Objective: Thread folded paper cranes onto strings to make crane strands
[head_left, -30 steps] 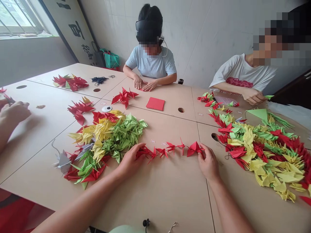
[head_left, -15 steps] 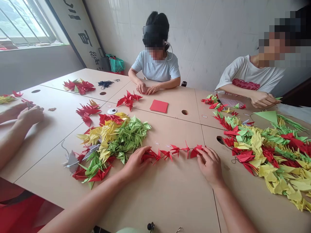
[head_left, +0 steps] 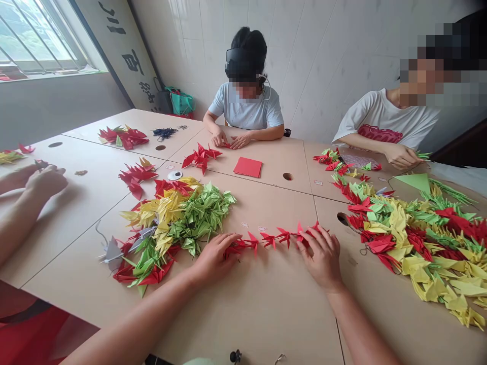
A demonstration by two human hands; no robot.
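Observation:
A string of red paper cranes [head_left: 272, 238] lies across the tan table [head_left: 262, 304] between my two hands. My left hand [head_left: 215, 256] rests on its left end, fingers curled over the cranes beside a heap of green, yellow and red cranes [head_left: 178, 215]. My right hand [head_left: 321, 256] lies on the right end of the string with its fingers spread over the last red cranes. To the right, a long pile of mixed cranes [head_left: 414, 238] stretches along the table.
A person in a light blue shirt [head_left: 247, 109] folds paper across the table behind a red paper stack [head_left: 248, 167]. Another person in white [head_left: 384, 126] sits at the right. A third person's hands [head_left: 41, 180] work at the left. Round cable holes [head_left: 287, 176] dot the table.
My right hand has slid left along the string, bunching the red cranes closer together, and its fingers have spread. The view has tilted down slightly.

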